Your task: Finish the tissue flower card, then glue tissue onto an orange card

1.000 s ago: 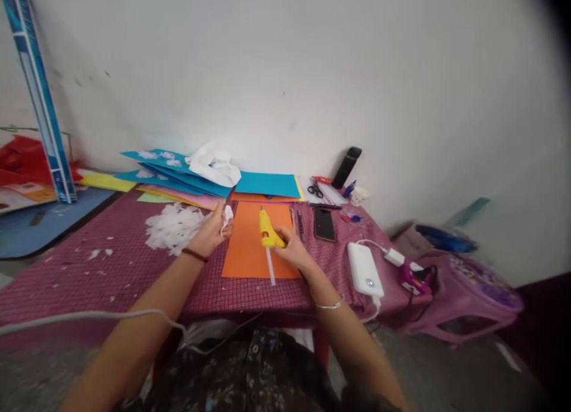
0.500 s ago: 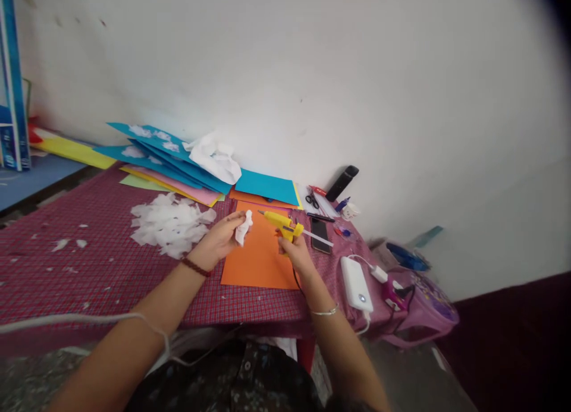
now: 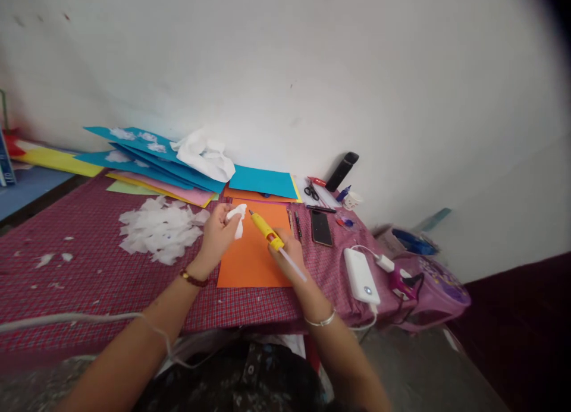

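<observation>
Pinched in my left hand (image 3: 220,229) is a small crumpled piece of white tissue paper (image 3: 239,220). My right hand (image 3: 288,251) grips a yellow hot glue gun (image 3: 266,229), with a clear glue stick (image 3: 293,265) poking out of its back end. The gun's nozzle points up and left, close to the tissue but seemingly apart from it. Beneath both hands lies an orange sheet of paper (image 3: 254,269). A heap of torn white tissue pieces (image 3: 158,230) sits left of my left hand on the checked tablecloth (image 3: 147,287).
Blue sheets (image 3: 165,168) with white tufts and a crumpled tissue (image 3: 204,155) lie at the back. To the right are a phone (image 3: 321,227), scissors (image 3: 311,191), a black pen (image 3: 321,209) and a white power bank (image 3: 361,275) with cables. A white cord (image 3: 80,318) crosses the front left.
My right hand has turned the glue gun, so its nozzle now angles upward and its glue stick points down toward my wrist. My left hand has turned the tissue piece. The view has shifted slightly right.
</observation>
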The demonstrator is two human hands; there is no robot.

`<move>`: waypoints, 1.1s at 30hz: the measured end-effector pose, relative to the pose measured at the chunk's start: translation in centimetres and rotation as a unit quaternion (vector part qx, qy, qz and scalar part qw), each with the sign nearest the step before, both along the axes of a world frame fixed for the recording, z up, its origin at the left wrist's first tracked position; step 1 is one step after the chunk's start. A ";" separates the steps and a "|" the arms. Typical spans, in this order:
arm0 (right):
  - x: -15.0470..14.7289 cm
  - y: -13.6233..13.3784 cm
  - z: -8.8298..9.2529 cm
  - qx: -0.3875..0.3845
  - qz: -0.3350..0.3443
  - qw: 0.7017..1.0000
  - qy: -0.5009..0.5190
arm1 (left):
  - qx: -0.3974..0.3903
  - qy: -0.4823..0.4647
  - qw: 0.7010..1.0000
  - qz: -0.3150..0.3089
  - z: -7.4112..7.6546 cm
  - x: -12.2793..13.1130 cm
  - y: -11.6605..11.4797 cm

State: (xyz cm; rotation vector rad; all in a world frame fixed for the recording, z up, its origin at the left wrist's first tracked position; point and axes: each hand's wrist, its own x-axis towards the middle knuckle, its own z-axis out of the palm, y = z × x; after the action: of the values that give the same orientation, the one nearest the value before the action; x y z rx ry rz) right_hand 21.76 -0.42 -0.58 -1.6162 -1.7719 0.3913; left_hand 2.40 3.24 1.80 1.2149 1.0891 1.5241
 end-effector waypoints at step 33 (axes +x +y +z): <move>-0.8 -0.3 -0.6 -0.054 0.041 0.998 0.018 | 0.012 0.328 0.944 0.027 -2.4 -1.9 4.2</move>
State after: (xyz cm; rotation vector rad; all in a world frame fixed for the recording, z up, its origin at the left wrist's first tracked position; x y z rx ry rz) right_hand 20.97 -0.67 -1.15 -1.6039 -1.8213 0.5604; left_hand 0.49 7.46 -0.62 1.7877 1.5364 1.1867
